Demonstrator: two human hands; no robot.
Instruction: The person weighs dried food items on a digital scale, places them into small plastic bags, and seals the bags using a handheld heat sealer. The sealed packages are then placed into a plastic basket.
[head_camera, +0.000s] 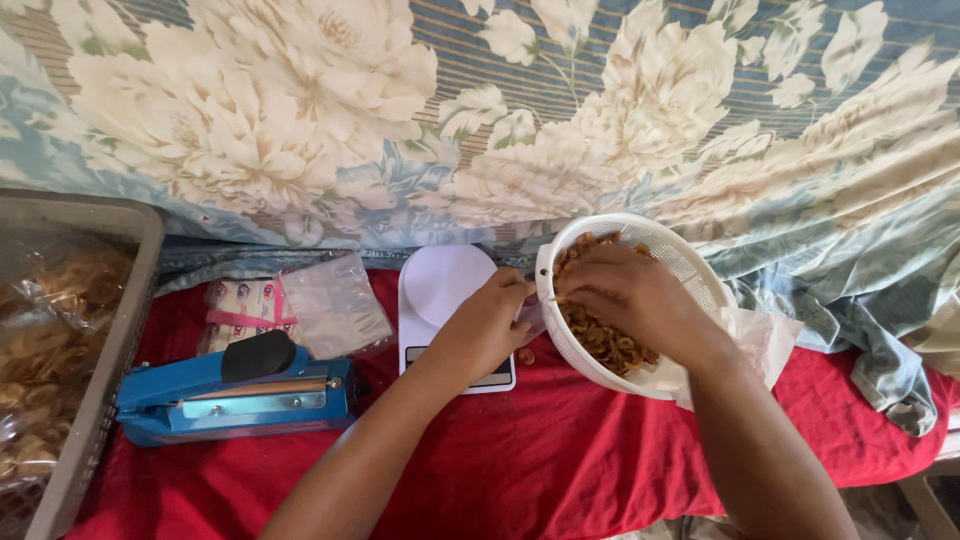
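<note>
While both forearms reach out over the red cloth (560, 460) on the surface, the left hand (485, 325) pinches the colander's (690, 265) rim beside the white scale (440, 285), and the right hand (635, 300) curls into the brown snacks (600, 340) inside. Farther left sits a blue bag sealer (235, 395).

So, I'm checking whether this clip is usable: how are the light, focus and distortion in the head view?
Head view: soft, even daylight, no hard glare; the right hand in the white basket and the left hand over the scale are sharp; faint shadows on the red cloth; wide-angle lens bends the grey crate at the left edge.
</note>
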